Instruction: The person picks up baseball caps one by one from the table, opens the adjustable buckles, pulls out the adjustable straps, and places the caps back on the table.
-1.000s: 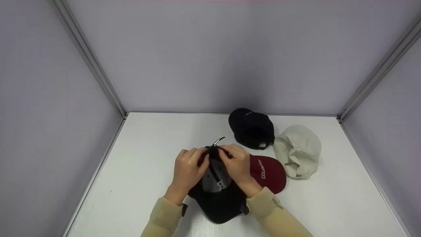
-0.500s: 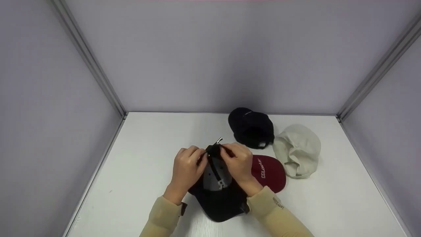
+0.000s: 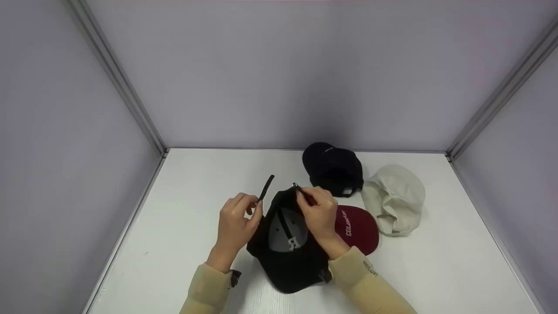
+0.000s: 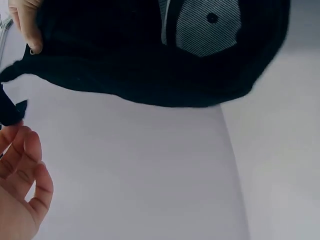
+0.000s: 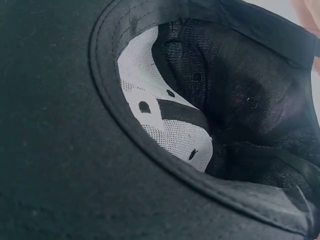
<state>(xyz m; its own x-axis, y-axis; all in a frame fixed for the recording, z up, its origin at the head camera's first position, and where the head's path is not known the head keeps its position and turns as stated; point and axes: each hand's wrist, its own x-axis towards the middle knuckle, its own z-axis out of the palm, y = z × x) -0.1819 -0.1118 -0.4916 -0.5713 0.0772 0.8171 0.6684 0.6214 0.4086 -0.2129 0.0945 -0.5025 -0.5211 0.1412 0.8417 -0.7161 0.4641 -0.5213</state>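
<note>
Strap [image 3: 267, 188] now left of clasp [image 3: 295, 185], hands [image 3: 236, 220] [image 3: 320, 213] apart, pinch on each, black cap [image 3: 260, 242] lengthwise outward, brim [image 3: 290, 277] at the near end

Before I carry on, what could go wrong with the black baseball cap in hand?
The black strap end pinched by the left hand stands apart from the shiny metal clasp by the right hand, so it could miss the clasp or slip loose. Also, the maroon baseball cap shows close beside the right wrist; swinging the black baseball cap sideways might nudge it.
</note>
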